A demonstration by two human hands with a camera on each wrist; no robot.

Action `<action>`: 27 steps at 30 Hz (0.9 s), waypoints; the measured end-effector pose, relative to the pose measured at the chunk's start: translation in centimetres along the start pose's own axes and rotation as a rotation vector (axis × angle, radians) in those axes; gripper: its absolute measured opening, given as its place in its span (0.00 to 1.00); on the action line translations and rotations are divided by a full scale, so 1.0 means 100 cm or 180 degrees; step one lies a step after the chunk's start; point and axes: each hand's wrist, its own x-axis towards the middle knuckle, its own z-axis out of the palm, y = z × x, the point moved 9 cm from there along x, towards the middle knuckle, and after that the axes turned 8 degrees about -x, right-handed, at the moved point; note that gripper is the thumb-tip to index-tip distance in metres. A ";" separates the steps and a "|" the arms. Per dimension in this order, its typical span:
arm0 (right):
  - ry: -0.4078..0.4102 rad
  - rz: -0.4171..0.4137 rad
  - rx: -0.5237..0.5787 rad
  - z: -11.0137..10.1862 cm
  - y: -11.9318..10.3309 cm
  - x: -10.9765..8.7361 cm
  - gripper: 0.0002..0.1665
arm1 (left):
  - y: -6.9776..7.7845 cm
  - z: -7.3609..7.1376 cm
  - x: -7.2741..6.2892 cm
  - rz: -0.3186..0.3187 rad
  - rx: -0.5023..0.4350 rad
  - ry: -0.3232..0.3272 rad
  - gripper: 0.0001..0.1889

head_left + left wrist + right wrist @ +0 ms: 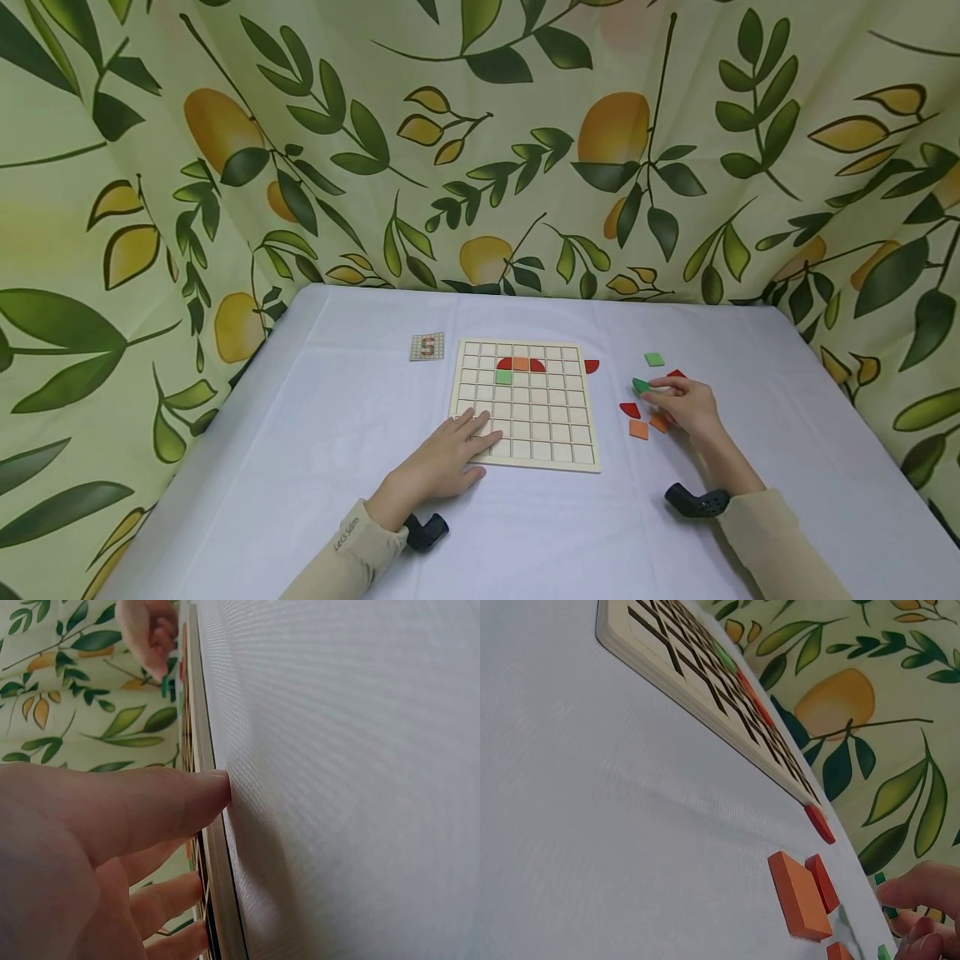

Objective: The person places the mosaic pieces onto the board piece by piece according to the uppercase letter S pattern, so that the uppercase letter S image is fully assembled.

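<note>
Plainly, the head view has the right hand [686, 406] pinching a rounded dark-green flat piece [640, 386] right of the pale wooden grid board [542, 434] — the spread left hand [444, 457] on its near-left part. Left wrist: thumb [169, 796] across the board's edge. Right wrist: piece off the board, long axis unclear.

A passage of bare white tablecloth [613, 454] runs between the gridded board [551, 417] and an orange square tile [638, 429]; farther back, a red quarter-round tile [592, 366] narrows it. The left hand [446, 458] blocks the board's near-left corner; the right hand [686, 404] obstructs beyond the orange tile.
</note>
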 end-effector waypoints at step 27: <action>-0.0188 -0.0237 0.0007 0.020 -0.035 -0.017 0.27 | -0.003 0.002 0.001 -0.0044 0.0021 -0.0050 0.29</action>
